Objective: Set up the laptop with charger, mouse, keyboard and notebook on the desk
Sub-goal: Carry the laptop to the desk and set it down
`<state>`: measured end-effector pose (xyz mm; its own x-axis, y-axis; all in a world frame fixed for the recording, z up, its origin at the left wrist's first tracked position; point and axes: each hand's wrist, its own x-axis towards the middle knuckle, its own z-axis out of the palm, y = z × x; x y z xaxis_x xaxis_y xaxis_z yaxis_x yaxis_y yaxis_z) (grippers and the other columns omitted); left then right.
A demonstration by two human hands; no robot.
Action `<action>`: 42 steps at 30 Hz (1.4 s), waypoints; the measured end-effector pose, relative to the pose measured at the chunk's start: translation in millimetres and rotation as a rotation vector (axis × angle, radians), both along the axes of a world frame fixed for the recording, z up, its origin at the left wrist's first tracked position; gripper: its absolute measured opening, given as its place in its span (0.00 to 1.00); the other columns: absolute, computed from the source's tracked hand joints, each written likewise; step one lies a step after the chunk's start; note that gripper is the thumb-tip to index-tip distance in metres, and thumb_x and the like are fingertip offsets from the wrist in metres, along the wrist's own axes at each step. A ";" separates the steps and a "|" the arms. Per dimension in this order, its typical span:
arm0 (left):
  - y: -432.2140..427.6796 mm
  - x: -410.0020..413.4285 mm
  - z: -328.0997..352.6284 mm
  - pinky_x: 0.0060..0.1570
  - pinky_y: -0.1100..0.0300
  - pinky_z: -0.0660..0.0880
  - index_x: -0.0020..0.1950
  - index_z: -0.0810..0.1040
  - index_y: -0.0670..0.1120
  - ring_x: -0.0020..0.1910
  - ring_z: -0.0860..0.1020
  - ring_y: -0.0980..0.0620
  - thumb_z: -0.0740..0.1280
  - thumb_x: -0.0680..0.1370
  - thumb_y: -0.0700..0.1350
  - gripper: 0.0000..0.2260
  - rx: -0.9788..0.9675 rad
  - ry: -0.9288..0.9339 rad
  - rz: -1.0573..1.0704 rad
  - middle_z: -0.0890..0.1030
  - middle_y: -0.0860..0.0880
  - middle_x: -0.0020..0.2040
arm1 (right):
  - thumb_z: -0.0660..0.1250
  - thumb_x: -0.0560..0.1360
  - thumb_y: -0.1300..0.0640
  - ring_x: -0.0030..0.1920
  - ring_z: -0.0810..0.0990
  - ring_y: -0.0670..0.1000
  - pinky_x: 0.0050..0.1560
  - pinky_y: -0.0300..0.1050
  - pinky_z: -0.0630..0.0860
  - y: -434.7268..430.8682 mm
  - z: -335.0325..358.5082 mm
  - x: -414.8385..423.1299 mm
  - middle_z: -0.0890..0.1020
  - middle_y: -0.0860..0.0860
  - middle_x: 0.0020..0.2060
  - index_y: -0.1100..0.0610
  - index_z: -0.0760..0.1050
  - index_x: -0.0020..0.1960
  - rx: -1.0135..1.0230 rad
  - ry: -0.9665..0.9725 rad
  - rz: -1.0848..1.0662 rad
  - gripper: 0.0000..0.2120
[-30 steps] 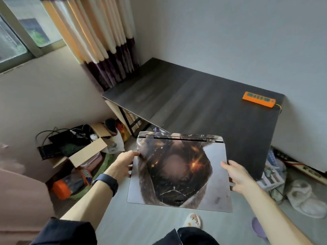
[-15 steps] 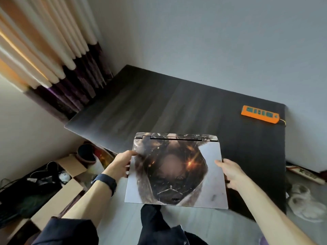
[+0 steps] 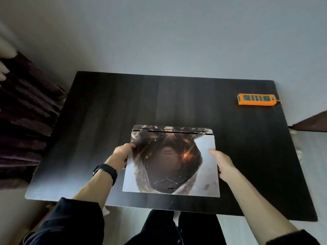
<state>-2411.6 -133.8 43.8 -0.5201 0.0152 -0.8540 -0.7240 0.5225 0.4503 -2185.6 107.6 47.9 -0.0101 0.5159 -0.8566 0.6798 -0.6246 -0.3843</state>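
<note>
Laptop (image 3: 169, 165), lid closed, is held level at the tabletop's (image 3: 106, 121) near middle. The left hand (image 3: 122, 156) pinches its left edge and the right hand (image 3: 223, 165) clasps the right, sharing its weight. Power strip (image 3: 255, 99) lies beyond the right hand, handy for plugging in.

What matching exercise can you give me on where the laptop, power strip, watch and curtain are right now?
Things: 1 laptop; 2 power strip; 3 watch; 4 curtain.
Places: A on the left wrist; B back right of the desk; C beside the desk's left end; D closed, gripped by left hand and right hand.
Pairs: 1-D, 2-B, 3-A, 4-C.
</note>
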 end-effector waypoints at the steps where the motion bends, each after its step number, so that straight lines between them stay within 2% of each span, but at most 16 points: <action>1: 0.7 -7.2 -5.8 0.39 0.54 0.76 0.53 0.77 0.40 0.40 0.79 0.41 0.68 0.75 0.47 0.12 -0.014 -0.002 0.002 0.81 0.39 0.45 | 0.69 0.77 0.46 0.62 0.76 0.60 0.60 0.54 0.71 -0.7 -1.7 -6.8 0.77 0.59 0.63 0.59 0.72 0.69 0.010 -0.022 -0.006 0.25; 7: 8.3 -45.8 -54.5 0.50 0.46 0.79 0.57 0.76 0.42 0.50 0.81 0.39 0.72 0.66 0.53 0.23 -0.076 -0.062 0.021 0.81 0.39 0.53 | 0.69 0.78 0.49 0.65 0.73 0.60 0.55 0.50 0.68 9.7 -21.8 -47.5 0.74 0.59 0.65 0.59 0.70 0.70 0.009 -0.081 -0.013 0.24; 10: 17.4 -49.5 -58.8 0.51 0.48 0.79 0.58 0.77 0.40 0.49 0.80 0.40 0.71 0.70 0.49 0.20 -0.074 -0.024 0.069 0.80 0.41 0.51 | 0.70 0.76 0.51 0.57 0.72 0.57 0.54 0.50 0.68 15.2 -31.2 -54.5 0.73 0.57 0.56 0.58 0.72 0.63 -0.002 -0.094 0.000 0.19; 13: 29.1 -48.1 -60.6 0.52 0.51 0.77 0.53 0.76 0.41 0.50 0.78 0.41 0.72 0.71 0.49 0.16 -0.100 0.036 0.108 0.78 0.44 0.47 | 0.69 0.75 0.52 0.51 0.71 0.55 0.53 0.49 0.69 19.2 -43.3 -55.2 0.72 0.57 0.51 0.58 0.71 0.55 0.010 -0.113 -0.001 0.14; 16: 34.5 -46.2 -72.6 0.47 0.54 0.73 0.51 0.75 0.43 0.50 0.76 0.42 0.71 0.71 0.49 0.14 -0.119 0.064 0.150 0.77 0.44 0.51 | 0.68 0.75 0.52 0.51 0.72 0.56 0.52 0.50 0.70 21.9 -48.4 -53.6 0.73 0.58 0.52 0.58 0.72 0.56 0.011 -0.113 -0.030 0.14; 21: 40.5 -43.9 -80.9 0.49 0.53 0.74 0.53 0.75 0.44 0.51 0.75 0.42 0.71 0.72 0.51 0.15 -0.122 0.078 0.145 0.76 0.44 0.52 | 0.67 0.76 0.52 0.54 0.71 0.58 0.54 0.53 0.71 27.8 -52.7 -52.8 0.72 0.58 0.55 0.57 0.70 0.57 0.025 -0.104 -0.045 0.14; 26: 44.1 -39.2 -84.6 0.54 0.50 0.75 0.55 0.79 0.43 0.51 0.75 0.42 0.71 0.71 0.51 0.16 -0.110 0.117 0.097 0.79 0.43 0.55 | 0.65 0.78 0.54 0.49 0.74 0.56 0.58 0.53 0.73 36.8 -59.5 -42.4 0.75 0.56 0.47 0.58 0.72 0.49 0.098 -0.123 0.060 0.07; 27: 41.8 -37.2 -85.5 0.55 0.50 0.75 0.58 0.79 0.44 0.51 0.76 0.43 0.70 0.72 0.51 0.18 -0.113 0.134 0.056 0.79 0.44 0.56 | 0.64 0.79 0.53 0.50 0.75 0.56 0.61 0.54 0.74 37.0 -64.6 -37.6 0.77 0.57 0.51 0.57 0.74 0.48 0.142 -0.132 0.142 0.07; 28: 39.1 -34.1 -84.6 0.56 0.51 0.74 0.62 0.79 0.46 0.52 0.76 0.44 0.70 0.73 0.50 0.18 -0.106 0.163 -0.002 0.80 0.46 0.56 | 0.64 0.79 0.52 0.54 0.77 0.56 0.64 0.55 0.73 36.4 -70.6 -31.4 0.78 0.56 0.57 0.56 0.76 0.52 0.192 -0.139 0.225 0.08; 30: 29.7 -25.6 -81.4 0.56 0.56 0.72 0.68 0.75 0.49 0.56 0.76 0.45 0.67 0.77 0.51 0.20 -0.095 0.248 -0.187 0.78 0.50 0.56 | 0.65 0.79 0.49 0.64 0.76 0.57 0.66 0.54 0.72 29.8 -78.2 -17.6 0.76 0.54 0.66 0.55 0.72 0.69 0.272 -0.154 0.361 0.20; 31: 23.4 -19.3 -80.5 0.56 0.57 0.71 0.71 0.72 0.50 0.59 0.77 0.45 0.67 0.77 0.52 0.23 -0.108 0.306 -0.307 0.78 0.50 0.57 | 0.67 0.78 0.48 0.66 0.75 0.57 0.65 0.54 0.73 23.6 -78.6 -9.8 0.75 0.53 0.68 0.53 0.69 0.73 0.307 -0.149 0.417 0.25; 33: 6.7 0.0 -81.7 0.60 0.53 0.72 0.75 0.65 0.49 0.63 0.75 0.43 0.69 0.74 0.55 0.31 -0.129 0.418 -0.530 0.76 0.47 0.65 | 0.70 0.75 0.47 0.69 0.74 0.57 0.66 0.55 0.75 6.0 -78.3 8.4 0.73 0.53 0.70 0.51 0.65 0.75 0.405 -0.132 0.549 0.31; 36: -23.5 41.7 -86.9 0.70 0.48 0.67 0.79 0.55 0.51 0.73 0.65 0.43 0.72 0.72 0.58 0.41 -0.178 0.492 -0.795 0.62 0.43 0.75 | 0.73 0.73 0.48 0.73 0.68 0.61 0.68 0.55 0.72 -29.6 -79.2 37.7 0.64 0.54 0.75 0.51 0.58 0.78 0.491 -0.107 0.800 0.39; 38: -42.8 65.5 -93.3 0.72 0.48 0.66 0.80 0.50 0.57 0.77 0.57 0.42 0.74 0.70 0.61 0.46 -0.203 0.523 -0.935 0.52 0.43 0.79 | 0.75 0.72 0.48 0.74 0.65 0.62 0.69 0.55 0.70 -48.7 -82.5 54.8 0.59 0.54 0.77 0.49 0.52 0.80 0.513 -0.126 0.882 0.45; 39: -51.5 72.9 -99.0 0.71 0.48 0.67 0.80 0.47 0.60 0.77 0.57 0.41 0.74 0.69 0.61 0.48 -0.223 0.535 -0.979 0.49 0.43 0.80 | 0.75 0.72 0.48 0.74 0.64 0.61 0.69 0.55 0.70 -56.1 -84.1 61.9 0.57 0.54 0.78 0.48 0.48 0.80 0.512 -0.143 0.900 0.48; 42: -62.3 78.5 -106.6 0.68 0.47 0.70 0.79 0.45 0.65 0.73 0.64 0.39 0.75 0.69 0.56 0.49 -0.300 0.623 -1.059 0.56 0.40 0.77 | 0.74 0.72 0.47 0.74 0.64 0.60 0.69 0.54 0.71 -63.6 -93.8 77.0 0.59 0.55 0.78 0.46 0.42 0.80 0.533 -0.180 0.942 0.51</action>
<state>-2333.1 -196.2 -62.7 -0.6858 0.5178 -0.5115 0.4019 0.8553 0.3270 -2108.6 44.0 -45.9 -0.4917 0.6713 -0.5546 0.8706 0.3917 -0.2977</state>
